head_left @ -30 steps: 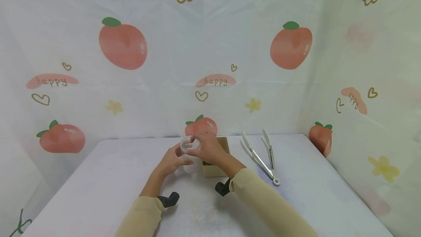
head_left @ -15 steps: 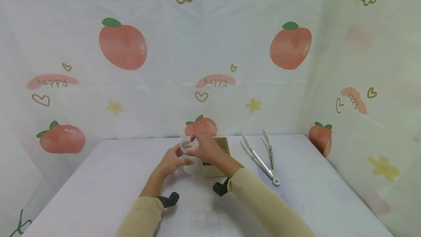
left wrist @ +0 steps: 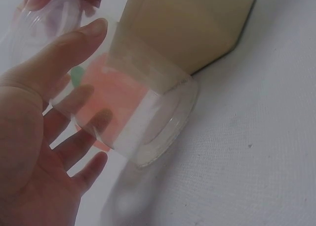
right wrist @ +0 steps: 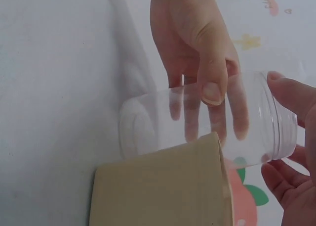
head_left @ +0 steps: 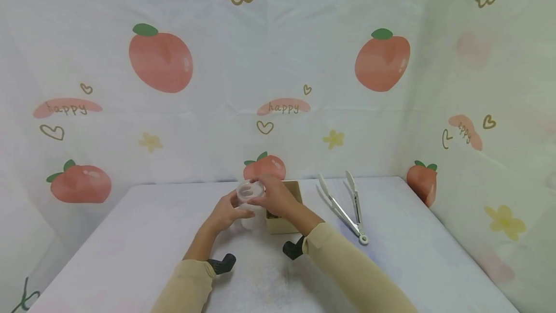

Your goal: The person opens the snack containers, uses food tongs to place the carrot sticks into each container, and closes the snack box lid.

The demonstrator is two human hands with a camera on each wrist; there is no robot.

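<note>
A clear plastic jar (right wrist: 256, 122) stands upright near the middle of the table, and its far side shows through its wall. My left hand (head_left: 225, 214) grips the jar's body, thumb on one side and fingers curled round the other, as the left wrist view of the hand (left wrist: 29, 157) shows. At the top, my right hand (head_left: 275, 198) pinches the rim of the round clear lid (head_left: 250, 191) between thumb and fingers. The lid sits on the jar's mouth in the right wrist view.
Right beside the jar stands a beige open-topped box (head_left: 284, 226), its contents mostly hidden by the right hand. Metal tongs (head_left: 347, 214) with white tips lie spread on the table to its right. A printed cloth backdrop (head_left: 208, 134) rises behind the table.
The right hand turned slightly left on the lid half a second ago and is now back to the right. The left hand keeps its grip on the jar.
</note>
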